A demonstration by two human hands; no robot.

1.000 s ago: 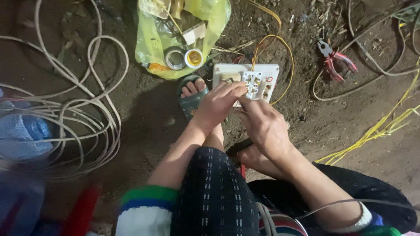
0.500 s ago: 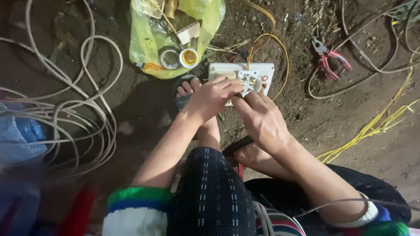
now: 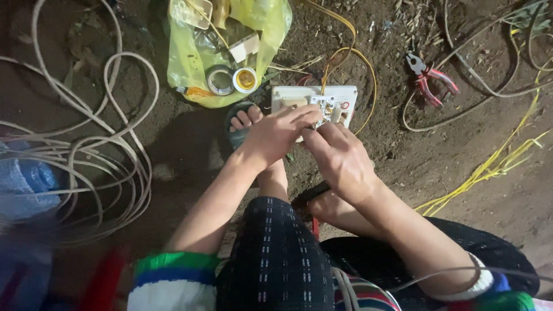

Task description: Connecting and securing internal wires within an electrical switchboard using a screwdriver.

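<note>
Shifted slightly since earlier frame: left hand (image 3: 275, 135) slid further over switch plate (image 3: 314, 103), fingertips now reaching its middle. Right hand (image 3: 340, 158) just below plate, fingers pinched together at lower edge; pinched item not discernible. Plate on dirt floor, white, rectangular, yellow wires (image 3: 345, 55) feeding in. One plate, one red-handled pliers (image 3: 429, 78), one yellow bag (image 3: 230, 52), two tape rolls (image 3: 233, 80).

You have bare dirt to pass right of the white switch board (image 3: 314, 102) up to the red pliers (image 3: 429, 78), but the yellow bag (image 3: 227, 49) crowds its upper left, white cable coils (image 3: 98, 161) block far left, yellow wires (image 3: 489, 170) cross right.
</note>
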